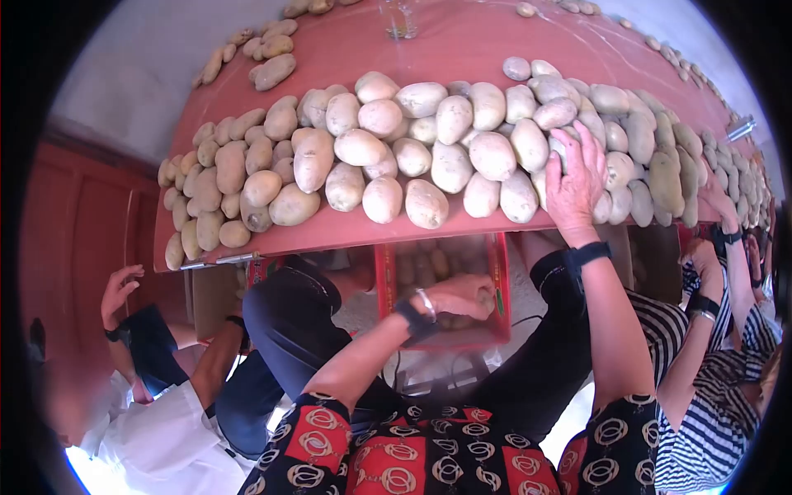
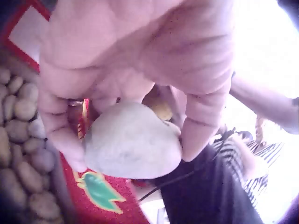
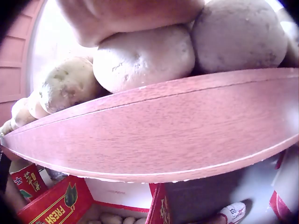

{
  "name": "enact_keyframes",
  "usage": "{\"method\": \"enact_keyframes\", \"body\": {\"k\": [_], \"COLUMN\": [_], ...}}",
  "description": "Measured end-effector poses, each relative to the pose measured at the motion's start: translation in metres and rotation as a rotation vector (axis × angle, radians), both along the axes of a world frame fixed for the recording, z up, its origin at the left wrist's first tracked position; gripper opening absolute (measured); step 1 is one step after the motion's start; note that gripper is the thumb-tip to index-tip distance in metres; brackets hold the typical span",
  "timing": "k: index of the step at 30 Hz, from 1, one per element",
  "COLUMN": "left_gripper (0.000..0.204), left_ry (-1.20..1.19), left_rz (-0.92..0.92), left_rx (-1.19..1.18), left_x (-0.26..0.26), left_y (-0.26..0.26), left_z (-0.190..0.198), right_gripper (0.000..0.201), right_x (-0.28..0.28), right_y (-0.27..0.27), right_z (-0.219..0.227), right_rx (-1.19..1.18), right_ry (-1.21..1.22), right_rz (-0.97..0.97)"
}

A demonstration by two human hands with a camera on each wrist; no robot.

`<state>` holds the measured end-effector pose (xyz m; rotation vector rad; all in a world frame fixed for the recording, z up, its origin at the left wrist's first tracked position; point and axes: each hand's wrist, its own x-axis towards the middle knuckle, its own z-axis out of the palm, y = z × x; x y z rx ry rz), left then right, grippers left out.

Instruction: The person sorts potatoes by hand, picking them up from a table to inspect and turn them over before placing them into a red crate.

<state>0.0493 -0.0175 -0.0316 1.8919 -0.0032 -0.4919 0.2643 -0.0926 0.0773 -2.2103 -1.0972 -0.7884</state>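
My left hand (image 1: 460, 297) is over a red cardboard box (image 1: 384, 285) below the table edge. Between its fingers and thumb it grips a pale potato (image 2: 133, 142), clearest in the left wrist view. My right hand (image 1: 579, 183) lies on the potato heap at the front of the red table (image 1: 462, 49), thumb and fingers spread around a potato (image 1: 562, 147). Other potatoes (image 3: 147, 58) sit under and beside this hand, right at the table edge in the right wrist view. More potatoes (image 2: 21, 140) show below the left hand.
Small groups of potatoes (image 1: 274, 72) lie farther back on the table, near a clear glass (image 1: 399, 21). People sit on both sides: a white shirt (image 1: 169, 437) at left, striped clothing (image 1: 701, 421) at right. Another cardboard box (image 1: 210, 297) stands under the table at left.
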Motion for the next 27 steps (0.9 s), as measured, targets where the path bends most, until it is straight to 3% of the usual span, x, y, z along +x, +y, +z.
{"method": "enact_keyframes", "body": {"k": [2,3,5,7,9,11,18,19,21,23,27], "left_gripper": [0.048,0.048,0.043,0.043,0.044,0.053,0.046,0.046,0.041,0.037,0.032], "left_ry": [-0.010,-0.006,-0.215,-0.359,-0.559,-0.582,-0.860,-0.858,-0.743,-0.621,-0.694], "left_rz": [0.162,0.158,0.463,0.641,0.800,0.920,0.731,0.726,0.699,0.668,0.679], "left_rx": [-0.069,-0.057,-0.358,-0.246,0.064,0.418,0.784,0.782,1.023,0.887,0.969], "left_x": [-0.001,-0.005,-0.015,-0.018,-0.015,-0.010,0.028,0.030,0.031,0.031,0.029], "left_y": [0.005,0.008,0.014,0.023,0.040,0.051,0.106,0.110,0.119,0.117,0.120], "left_z": [0.070,0.089,0.118,0.137,0.144,0.163,0.165,0.161,0.152,0.159,0.148], "right_gripper": [0.033,0.033,0.033,0.032,0.032,0.032,0.031,0.031,0.031,0.032,0.031], "right_x": [0.000,0.000,-0.001,-0.001,-0.001,0.000,-0.001,-0.002,-0.002,-0.001,0.007], "right_y": [0.000,0.000,0.000,-0.001,0.000,0.000,-0.001,0.000,0.001,0.000,0.001], "right_z": [0.001,0.001,0.000,0.003,0.001,0.000,0.001,0.001,0.002,-0.001,-0.011], "right_rx": [-0.009,0.002,0.008,0.009,-0.009,0.011,0.031,0.036,0.048,0.055,0.113], "right_ry": [0.015,0.020,0.024,0.022,0.015,0.013,0.035,0.041,0.041,0.037,-0.047], "right_rz": [-0.014,-0.018,-0.001,-0.012,-0.028,-0.025,-0.021,-0.014,-0.011,-0.001,0.029]}}
